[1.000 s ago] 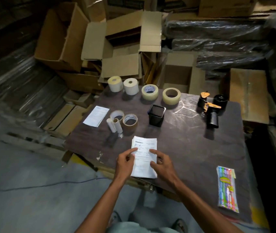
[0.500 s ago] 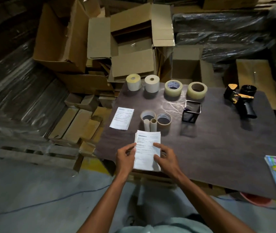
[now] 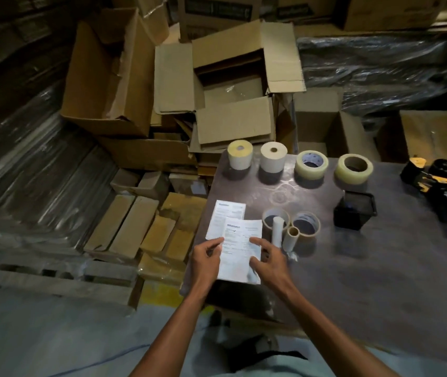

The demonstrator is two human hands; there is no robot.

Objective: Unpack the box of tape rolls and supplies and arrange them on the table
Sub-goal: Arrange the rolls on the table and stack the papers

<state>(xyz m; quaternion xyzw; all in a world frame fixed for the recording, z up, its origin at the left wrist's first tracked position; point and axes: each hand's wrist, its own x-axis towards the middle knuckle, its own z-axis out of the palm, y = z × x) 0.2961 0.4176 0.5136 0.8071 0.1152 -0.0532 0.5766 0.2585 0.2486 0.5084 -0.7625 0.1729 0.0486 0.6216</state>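
Note:
A white printed paper [image 3: 240, 251] is held by both hands over the dark table [image 3: 353, 268] near its left edge. My left hand [image 3: 206, 258] pinches its left side, my right hand [image 3: 270, 261] holds its right side. It overlaps a second paper [image 3: 223, 216] lying on the table. Two white label rolls [image 3: 240, 155] and two clear tape rolls [image 3: 311, 164] stand in a row at the far edge. Two smaller tape rolls [image 3: 306, 224] and two tubes [image 3: 277, 231] sit right of the papers.
A black square container [image 3: 354, 212] and a black-and-yellow tape dispenser [image 3: 438, 183] lie on the table's right part. Open cardboard boxes [image 3: 233, 85] are piled behind the table. Wooden blocks and a pallet [image 3: 62, 278] lie on the floor to the left.
Both hands have carried the paper leftward and forward, so it now overlaps the other sheet by the table's left edge. The camera has turned left; the packet of coloured pens has left the view.

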